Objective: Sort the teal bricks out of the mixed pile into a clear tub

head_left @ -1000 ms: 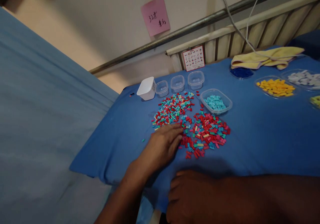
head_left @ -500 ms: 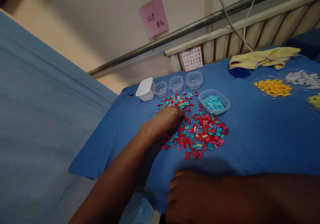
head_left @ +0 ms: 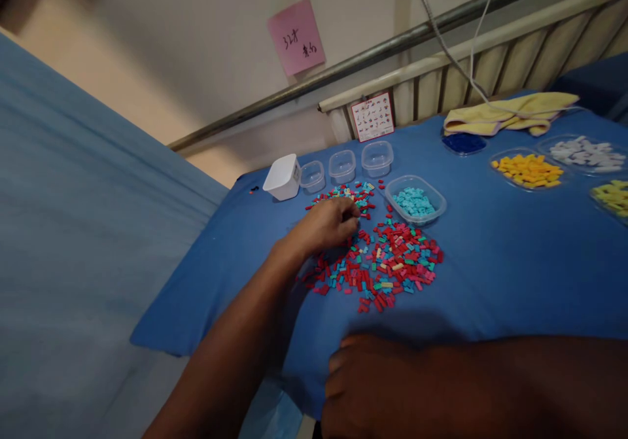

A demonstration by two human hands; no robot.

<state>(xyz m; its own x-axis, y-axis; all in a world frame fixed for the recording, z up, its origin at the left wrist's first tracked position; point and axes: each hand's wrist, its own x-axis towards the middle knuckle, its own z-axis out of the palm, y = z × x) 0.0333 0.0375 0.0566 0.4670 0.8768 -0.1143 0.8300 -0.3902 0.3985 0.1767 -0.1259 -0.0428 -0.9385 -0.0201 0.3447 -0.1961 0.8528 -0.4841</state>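
My left hand [head_left: 331,222] is over the middle of the loose small toy bricks, its fingers curled inward and its fingertips close together. Whether a brick is between them is hidden. Around it lie red, pink, teal, blue and cream bricks [head_left: 400,256], with a smaller heap [head_left: 363,193] just beyond the knuckles. A clear tub [head_left: 440,205] holding light-blue bricks [head_left: 415,202] stands to the right of that hand. Near the front edge my right hand [head_left: 360,380] rests as a dark, closed fist, and anything inside it is out of sight.
A white tub [head_left: 283,177] and clear containers [head_left: 313,176] line the back of the blue-covered table [head_left: 490,282]. Yellow-orange pieces [head_left: 527,169], white pieces [head_left: 583,152] and a yellow cloth [head_left: 515,113] lie right. A picture card [head_left: 373,117] leans by the railing; a cable [head_left: 444,40] hangs above.
My left hand has drawn slightly up and back over the bricks, showing more of its thumb and fingers. My right fist stays in place. The view has shifted slightly.
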